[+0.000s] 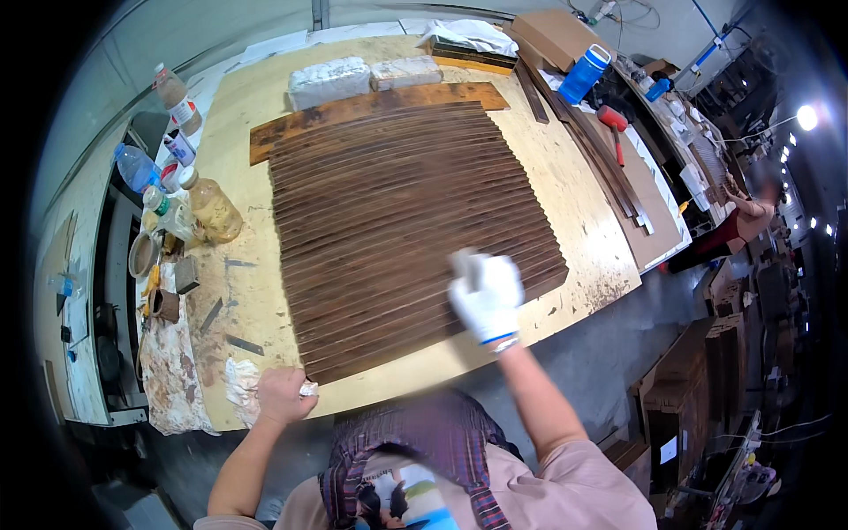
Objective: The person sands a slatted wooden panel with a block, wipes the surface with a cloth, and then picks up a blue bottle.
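A dark brown slatted wood panel (pixel 397 221) with ridged rows lies across the pale worktable (pixel 601 283). My right hand (pixel 488 299), in a white knit glove with a blue cuff edge, is over the panel's near right part. Motion blurs its fingers, and whether anything is in them is unclear. At the near left corner of the panel, my bare left hand (pixel 284 396) is closed around a crumpled white rag (pixel 241 389), which pokes out on both sides of the fist.
Bottles, including an amber one (pixel 214 208), crowd the left edge beside a brush (pixel 164 305). Behind the panel lie a brown board (pixel 362 110) and white wrapped blocks (pixel 329 82). A red mallet (pixel 611 119), blue jug (pixel 585 75) and long dark strips (pixel 601 168) occupy the right.
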Demonstrator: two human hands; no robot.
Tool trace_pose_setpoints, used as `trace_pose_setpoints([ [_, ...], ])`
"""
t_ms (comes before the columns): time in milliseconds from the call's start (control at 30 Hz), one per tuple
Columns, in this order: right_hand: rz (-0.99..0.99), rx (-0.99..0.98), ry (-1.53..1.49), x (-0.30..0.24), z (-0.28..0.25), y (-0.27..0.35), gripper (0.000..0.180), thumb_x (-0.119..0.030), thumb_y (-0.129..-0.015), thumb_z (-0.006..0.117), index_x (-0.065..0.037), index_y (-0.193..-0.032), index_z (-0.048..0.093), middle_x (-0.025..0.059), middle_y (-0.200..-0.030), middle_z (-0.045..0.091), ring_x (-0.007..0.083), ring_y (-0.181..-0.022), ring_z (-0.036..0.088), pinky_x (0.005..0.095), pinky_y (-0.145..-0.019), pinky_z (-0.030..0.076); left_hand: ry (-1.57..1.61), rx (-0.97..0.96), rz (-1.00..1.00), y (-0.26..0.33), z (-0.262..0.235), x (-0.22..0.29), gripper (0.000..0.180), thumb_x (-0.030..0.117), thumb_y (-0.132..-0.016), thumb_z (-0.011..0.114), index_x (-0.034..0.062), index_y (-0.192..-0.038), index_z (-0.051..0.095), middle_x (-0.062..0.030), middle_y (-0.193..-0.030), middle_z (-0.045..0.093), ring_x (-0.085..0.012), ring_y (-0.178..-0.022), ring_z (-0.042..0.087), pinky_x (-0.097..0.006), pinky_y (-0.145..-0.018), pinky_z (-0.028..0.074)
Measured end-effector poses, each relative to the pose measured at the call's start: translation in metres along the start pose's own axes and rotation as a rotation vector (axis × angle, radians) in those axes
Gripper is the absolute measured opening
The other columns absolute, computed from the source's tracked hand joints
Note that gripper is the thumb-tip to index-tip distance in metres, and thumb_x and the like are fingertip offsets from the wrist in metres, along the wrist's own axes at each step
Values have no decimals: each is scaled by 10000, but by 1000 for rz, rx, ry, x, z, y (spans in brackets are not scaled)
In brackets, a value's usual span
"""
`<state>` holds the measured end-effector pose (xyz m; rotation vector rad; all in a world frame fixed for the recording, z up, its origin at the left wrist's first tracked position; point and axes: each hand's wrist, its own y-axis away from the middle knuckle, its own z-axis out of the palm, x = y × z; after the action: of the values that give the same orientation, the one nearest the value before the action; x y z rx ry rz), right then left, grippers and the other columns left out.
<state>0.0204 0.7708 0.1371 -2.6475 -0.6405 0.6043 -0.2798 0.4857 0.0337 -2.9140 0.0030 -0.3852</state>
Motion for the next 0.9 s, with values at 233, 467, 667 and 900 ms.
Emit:
trace_pose_setpoints([
  [233, -94, -215, -245, -18, 32, 34, 247, -186, -762, 690, -97, -991, 700, 150, -903, 661, 360, -890, 633, 471, -794, 551, -74, -21, -37, 3, 6, 0, 363, 317, -534, 759, 105, -736, 545, -103, -717, 571, -335, -680, 577, -455, -658, 441],
  [467, 351, 113, 271, 202, -6, -21, 303, -258, -762, 717, -54, -985, 686, 172, -982, 668, 370, -936, 635, 483, -857, 528, -81, 6, -2, -4, 11, -1, 371, 314, -523, 734, 95, -737, 524, -111, -723, 548, -341, -677, 557, -459, -655, 424],
  [667, -88, -146, -303, 17, -15, -7, 184, -129, -742, 628, -93, -878, 746, 147, -853, 720, 330, -799, 670, 462, -715, 553, -94, 8, -11, 5, 9, -2, 380, 323, -520, 731, 94, -736, 517, -115, -723, 537, -342, -678, 550, -464, -647, 412],
  [900, -104, -525, -350, -19, 7, 56, 300, -175, -775, 655, -66, -1054, 674, 153, -916, 654, 337, -884, 633, 456, -776, 545, -89, -45, -35, 3, 13, -4, 390, 328, -516, 724, 91, -734, 504, -116, -711, 521, -347, -676, 545, -468, -646, 408],
])
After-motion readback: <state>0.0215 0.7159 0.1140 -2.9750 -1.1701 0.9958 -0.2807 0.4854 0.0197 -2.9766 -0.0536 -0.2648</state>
